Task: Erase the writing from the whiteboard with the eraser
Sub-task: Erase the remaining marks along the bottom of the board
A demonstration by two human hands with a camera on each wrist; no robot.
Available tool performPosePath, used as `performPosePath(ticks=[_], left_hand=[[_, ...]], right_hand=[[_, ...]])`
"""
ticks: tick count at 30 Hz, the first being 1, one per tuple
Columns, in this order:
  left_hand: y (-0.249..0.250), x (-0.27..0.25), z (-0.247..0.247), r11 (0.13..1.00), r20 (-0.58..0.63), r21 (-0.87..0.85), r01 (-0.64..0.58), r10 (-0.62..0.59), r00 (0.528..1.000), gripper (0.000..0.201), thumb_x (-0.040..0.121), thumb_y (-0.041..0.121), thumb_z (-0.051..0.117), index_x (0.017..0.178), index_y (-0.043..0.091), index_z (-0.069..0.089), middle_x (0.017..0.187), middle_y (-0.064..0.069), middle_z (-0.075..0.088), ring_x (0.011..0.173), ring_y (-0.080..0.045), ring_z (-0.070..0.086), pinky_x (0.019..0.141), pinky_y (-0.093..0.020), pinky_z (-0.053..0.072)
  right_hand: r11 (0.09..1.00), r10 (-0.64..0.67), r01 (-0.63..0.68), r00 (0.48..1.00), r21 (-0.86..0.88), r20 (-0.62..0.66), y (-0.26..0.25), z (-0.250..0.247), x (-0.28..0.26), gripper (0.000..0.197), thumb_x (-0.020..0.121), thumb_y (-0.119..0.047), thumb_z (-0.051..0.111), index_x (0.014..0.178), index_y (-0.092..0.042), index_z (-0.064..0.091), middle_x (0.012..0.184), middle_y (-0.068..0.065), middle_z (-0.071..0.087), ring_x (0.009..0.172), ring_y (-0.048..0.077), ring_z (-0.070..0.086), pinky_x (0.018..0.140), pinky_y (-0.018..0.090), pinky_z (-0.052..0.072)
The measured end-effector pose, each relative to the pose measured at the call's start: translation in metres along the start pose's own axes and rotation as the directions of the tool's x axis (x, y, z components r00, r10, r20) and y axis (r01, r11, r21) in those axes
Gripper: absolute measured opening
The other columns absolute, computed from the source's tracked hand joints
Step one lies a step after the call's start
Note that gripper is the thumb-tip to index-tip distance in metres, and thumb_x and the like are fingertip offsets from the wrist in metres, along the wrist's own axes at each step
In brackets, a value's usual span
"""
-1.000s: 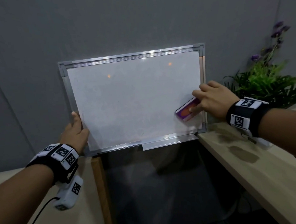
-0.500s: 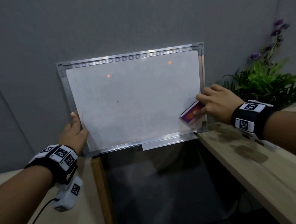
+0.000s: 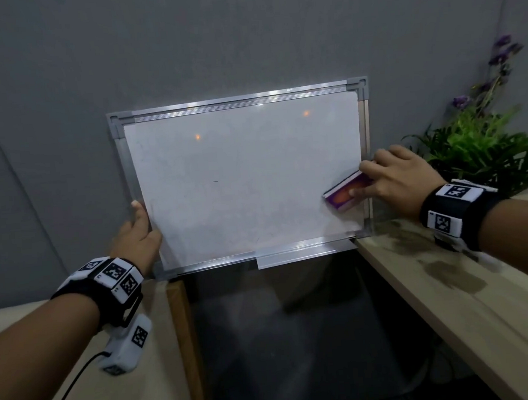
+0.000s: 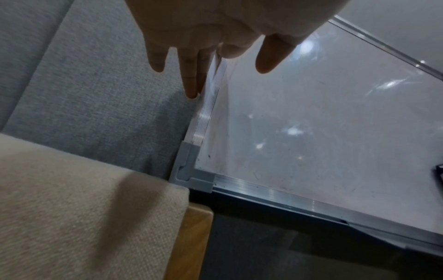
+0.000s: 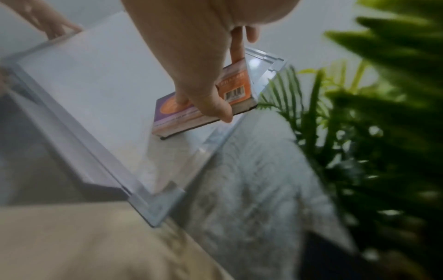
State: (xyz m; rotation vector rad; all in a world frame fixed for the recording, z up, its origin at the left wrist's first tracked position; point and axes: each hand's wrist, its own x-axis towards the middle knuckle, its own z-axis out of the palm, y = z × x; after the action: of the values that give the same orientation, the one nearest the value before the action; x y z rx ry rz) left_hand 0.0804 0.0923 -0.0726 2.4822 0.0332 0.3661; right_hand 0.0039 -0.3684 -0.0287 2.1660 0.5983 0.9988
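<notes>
office | grey fabric partition (image 3: 244, 29) | wooden desk (image 3: 450, 296) | potted plant (image 3: 484, 147)

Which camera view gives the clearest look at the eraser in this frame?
The right wrist view: the eraser fills the middle, showing its orange label, barcode and dark felt edge against the whiteboard, pinched by the right hand. The head view shows it small and partly covered. The left wrist view shows only a dark sliver at its right edge.

The right wrist view is smeared, so the plant (image 5: 374, 121) and the label on the eraser (image 5: 203, 106) cannot be read. In the left wrist view the left hand (image 4: 215, 28) is cut off by the top edge, and the whiteboard (image 4: 323, 123) by the right edge.
</notes>
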Motion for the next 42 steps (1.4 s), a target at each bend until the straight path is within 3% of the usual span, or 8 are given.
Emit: performPosePath(ticks=[7,14,19,24,29,32,38,42], left_hand=[[-0.005,0.004,0.002,1.0,-0.006,0.004,0.004,-0.004,1.0,0.067,0.1,0.03,0.031,0.151,0.031,-0.011,0.154,-0.02,0.021,0.139,-0.039,0.024,0.115,-0.043,0.019],[0.002,-0.003,0.004,0.999,-0.017,0.002,0.035,-0.035,0.999,0.069,0.098,0.031,0.033,0.151,0.03,-0.013,0.156,-0.019,0.019,0.14,-0.04,0.022,0.115,-0.045,0.02],[0.002,-0.003,0.004,0.999,-0.012,-0.003,0.04,-0.04,0.999,0.07,0.097,0.033,0.032,0.151,0.029,-0.013,0.155,-0.018,0.019,0.139,-0.041,0.025,0.115,-0.049,0.021],[0.004,-0.004,0.003,0.999,-0.03,0.037,0.037,-0.036,0.999,0.07,0.097,0.033,0.032,0.151,0.028,-0.011,0.151,-0.021,0.027,0.135,-0.041,0.031,0.113,-0.048,0.025],[0.005,-0.004,0.004,0.996,-0.036,0.081,0.031,-0.028,0.999,0.071,0.095,0.035,0.03,0.151,0.028,-0.014,0.145,-0.02,0.034,0.128,-0.041,0.037,0.11,-0.047,0.03],[0.006,-0.006,0.004,0.996,-0.041,0.087,0.03,-0.027,0.999,0.071,0.095,0.034,0.029,0.151,0.028,-0.014,0.14,-0.02,0.038,0.125,-0.04,0.04,0.108,-0.047,0.032],[0.003,-0.005,0.003,0.996,-0.04,0.092,0.017,-0.014,0.999,0.071,0.094,0.035,0.028,0.15,0.029,-0.015,0.136,-0.018,0.04,0.121,-0.038,0.042,0.106,-0.047,0.033],[0.002,-0.004,0.002,0.995,-0.031,0.099,0.004,-0.001,1.0,0.07,0.095,0.034,0.028,0.151,0.029,-0.014,0.134,-0.018,0.041,0.119,-0.038,0.043,0.105,-0.046,0.034]], right_hand=[[0.997,-0.062,0.058,0.995,0.055,0.077,-0.033,0.01,0.003,0.042,0.063,-0.01,0.075,0.096,-0.037,0.073,0.085,0.008,0.053,0.075,0.031,0.048,0.073,0.041,0.033],[0.986,0.151,-0.147,0.988,0.084,-0.039,-0.027,-0.001,0.021,0.047,0.066,-0.004,0.068,0.102,-0.035,0.073,0.08,0.01,0.048,0.073,0.032,0.045,0.071,0.043,0.032],[0.968,0.192,-0.181,0.98,0.173,-0.048,-0.063,0.003,0.041,0.053,0.079,-0.016,0.032,0.108,-0.037,0.07,0.08,0.007,0.046,0.07,0.03,0.043,0.069,0.04,0.031],[0.984,0.084,-0.08,0.996,0.158,-0.015,-0.081,0.002,0.047,0.047,0.068,-0.011,0.066,0.105,-0.039,0.071,0.078,0.007,0.048,0.068,0.031,0.045,0.068,0.039,0.03],[0.947,0.257,-0.25,0.966,0.202,-0.009,-0.074,-0.017,0.067,0.05,0.06,-0.01,0.078,0.1,-0.039,0.073,0.073,0.006,0.045,0.066,0.031,0.044,0.067,0.04,0.031],[0.907,0.36,-0.346,0.933,0.24,-0.02,-0.084,-0.026,0.089,0.049,0.06,-0.011,0.078,0.102,-0.036,0.072,0.074,0.008,0.046,0.065,0.031,0.046,0.068,0.041,0.032],[0.957,0.167,-0.169,0.986,0.234,0.028,-0.128,-0.018,0.099,0.043,0.062,-0.015,0.079,0.095,-0.041,0.071,0.072,0.004,0.043,0.062,0.028,0.044,0.064,0.039,0.029],[0.951,0.231,-0.225,0.973,0.214,-0.004,-0.119,-0.025,0.101,0.048,0.061,-0.01,0.077,0.097,-0.042,0.072,0.072,0.005,0.045,0.064,0.029,0.044,0.065,0.04,0.031]])
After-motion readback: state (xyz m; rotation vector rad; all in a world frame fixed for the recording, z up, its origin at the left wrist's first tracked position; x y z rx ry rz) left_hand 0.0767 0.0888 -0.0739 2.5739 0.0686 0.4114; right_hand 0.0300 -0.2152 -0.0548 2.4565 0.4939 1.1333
